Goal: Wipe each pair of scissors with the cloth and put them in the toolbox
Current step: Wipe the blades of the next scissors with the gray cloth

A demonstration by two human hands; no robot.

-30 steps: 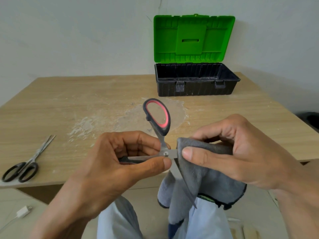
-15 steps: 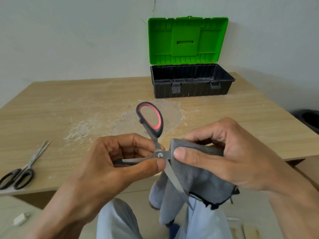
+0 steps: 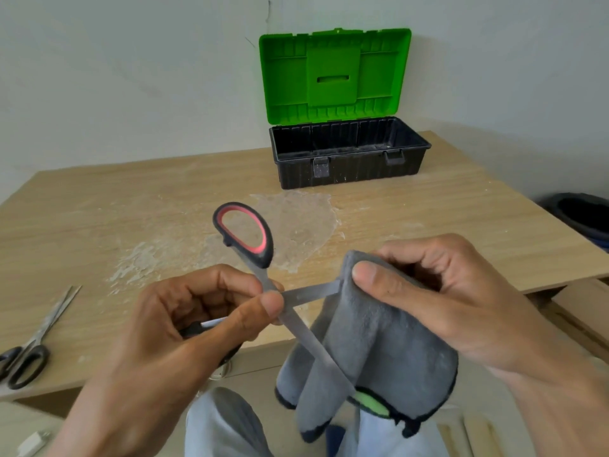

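My left hand (image 3: 184, 328) grips a pair of scissors with black-and-red handles (image 3: 245, 235) near the pivot, the blades spread wide apart. One blade points right and its tip is wrapped in the grey cloth (image 3: 369, 354). My right hand (image 3: 441, 298) pinches that cloth around the blade with thumb and fingers. The other blade slants down to the right in front of the hanging cloth. The toolbox (image 3: 349, 156), black with an upright green lid, stands open at the far side of the table. A second pair of scissors with black handles (image 3: 31, 344) lies at the left front edge.
The wooden table (image 3: 461, 225) has a whitish dried stain in its middle. A dark bin (image 3: 583, 216) stands on the floor to the right. A white plug lies on the floor at the lower left. My knees show below the table edge.
My right hand and the cloth have slid outward along the blade, away from the pivot, baring more steel. The camera view has shifted a little.
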